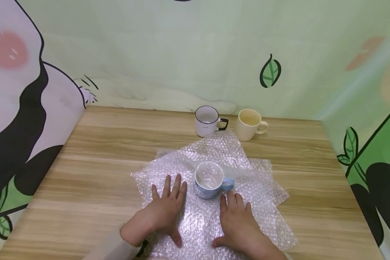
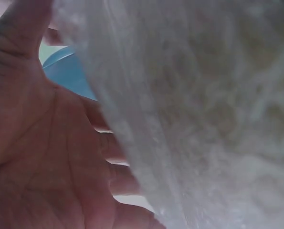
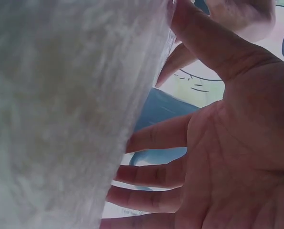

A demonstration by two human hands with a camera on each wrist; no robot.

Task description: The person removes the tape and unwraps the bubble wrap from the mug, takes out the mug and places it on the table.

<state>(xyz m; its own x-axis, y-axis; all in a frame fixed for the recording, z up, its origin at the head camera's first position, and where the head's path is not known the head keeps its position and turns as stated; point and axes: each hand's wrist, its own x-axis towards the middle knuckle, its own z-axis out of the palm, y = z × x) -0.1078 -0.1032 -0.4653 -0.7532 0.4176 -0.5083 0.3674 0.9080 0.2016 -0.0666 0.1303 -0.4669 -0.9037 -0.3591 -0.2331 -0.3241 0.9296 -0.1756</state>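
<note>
A blue mug [image 1: 206,193] with a white inside stands upright on layered sheets of bubble wrap [image 1: 198,220], its handle turned to the right. Some clear wrap shows inside the mug. To its left, my left hand [image 1: 169,209] rests on the bubble wrap with fingers spread. My right hand [image 1: 238,220] lies on the wrap at the lower right of the mug, fingers straight and close to the handle. In the left wrist view the palm [image 2: 41,138] faces the wrap, and part of the blue mug [image 2: 68,71] shows behind. Neither hand grips anything.
A white mug [image 1: 203,128] with a black rim and handle stands at the back of the wooden table [image 1: 100,162]. Beside it is a cream-yellow mug [image 1: 246,130]. A printed wall [image 1: 149,54] closes off the back and both sides.
</note>
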